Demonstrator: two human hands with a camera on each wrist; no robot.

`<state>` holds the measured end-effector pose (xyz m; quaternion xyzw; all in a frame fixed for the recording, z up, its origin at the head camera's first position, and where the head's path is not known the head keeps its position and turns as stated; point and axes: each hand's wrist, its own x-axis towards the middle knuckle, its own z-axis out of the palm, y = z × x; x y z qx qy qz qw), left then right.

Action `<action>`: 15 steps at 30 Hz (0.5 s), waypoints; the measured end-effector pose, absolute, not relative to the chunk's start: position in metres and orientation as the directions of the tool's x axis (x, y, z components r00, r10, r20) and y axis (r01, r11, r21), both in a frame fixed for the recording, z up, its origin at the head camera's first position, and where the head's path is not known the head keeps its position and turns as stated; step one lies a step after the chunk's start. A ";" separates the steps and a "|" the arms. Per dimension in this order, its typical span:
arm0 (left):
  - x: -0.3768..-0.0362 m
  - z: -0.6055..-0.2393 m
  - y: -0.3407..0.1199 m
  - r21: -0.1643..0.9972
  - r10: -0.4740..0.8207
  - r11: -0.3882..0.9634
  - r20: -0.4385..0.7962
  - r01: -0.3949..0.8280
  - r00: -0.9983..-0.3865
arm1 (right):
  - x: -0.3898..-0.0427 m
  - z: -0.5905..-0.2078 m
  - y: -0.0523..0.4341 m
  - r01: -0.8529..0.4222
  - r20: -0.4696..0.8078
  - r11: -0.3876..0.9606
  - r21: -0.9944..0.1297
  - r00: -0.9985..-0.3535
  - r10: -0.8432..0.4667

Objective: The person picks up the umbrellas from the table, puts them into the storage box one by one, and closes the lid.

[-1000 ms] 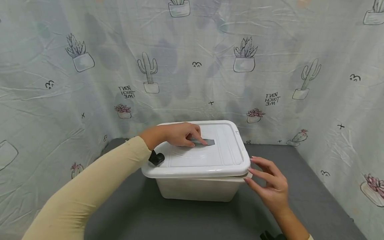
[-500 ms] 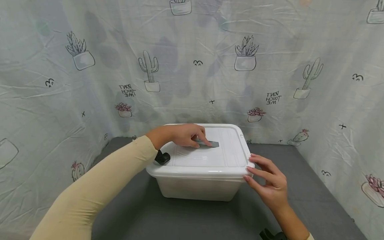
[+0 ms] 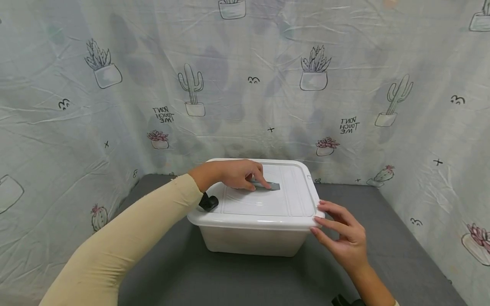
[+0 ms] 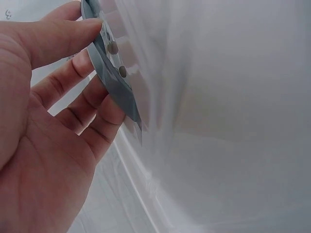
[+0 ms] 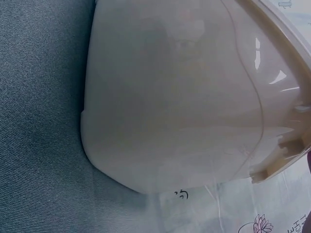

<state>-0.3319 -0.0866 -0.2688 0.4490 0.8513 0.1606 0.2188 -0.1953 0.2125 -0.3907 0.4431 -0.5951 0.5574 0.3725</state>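
A white plastic storage box [image 3: 252, 240] stands on a grey table [image 3: 383, 238], with its white lid [image 3: 264, 206] lying flat on it. My left hand [image 3: 233, 174] reaches over the lid and grips the grey handle [image 3: 272, 186] at its middle. In the left wrist view the thumb lies on the handle [image 4: 114, 82] and the fingers [image 4: 73, 80] curl under it. My right hand [image 3: 340, 236] touches the lid's front right corner with straight fingers. The right wrist view shows the box wall [image 5: 170, 97] from low down.
A cloth printed with cacti [image 3: 344, 85] hangs closely around the back and both sides of the table. A black wrist mount [image 3: 208, 202] sits on my left sleeve by the lid's left edge. Grey tabletop [image 5: 34, 121] shows in front of the box.
The lid's right side, raised a second ago with a gap showing, has come down flat on the box. Both hands stay where they were on the lid.
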 end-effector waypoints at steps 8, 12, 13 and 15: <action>-0.330 -0.269 -0.085 0.460 0.829 0.555 -0.238 0.693 -0.505 | -0.197 -0.397 0.215 -0.943 0.936 0.010 -0.332 -0.331 -0.120; -0.330 -0.271 -0.085 0.454 0.821 0.568 -0.254 0.687 -0.511 | -0.197 -0.401 0.216 -0.949 0.940 0.038 -0.313 -0.316 -0.131; -0.329 -0.272 -0.085 0.450 0.820 0.569 -0.255 0.688 -0.512 | -0.197 -0.402 0.217 -0.949 0.939 0.048 -0.312 -0.316 -0.133; -0.329 -0.272 -0.085 0.440 0.819 0.571 -0.255 0.693 -0.513 | -0.197 -0.404 0.218 -0.947 0.938 0.059 -0.315 -0.320 -0.135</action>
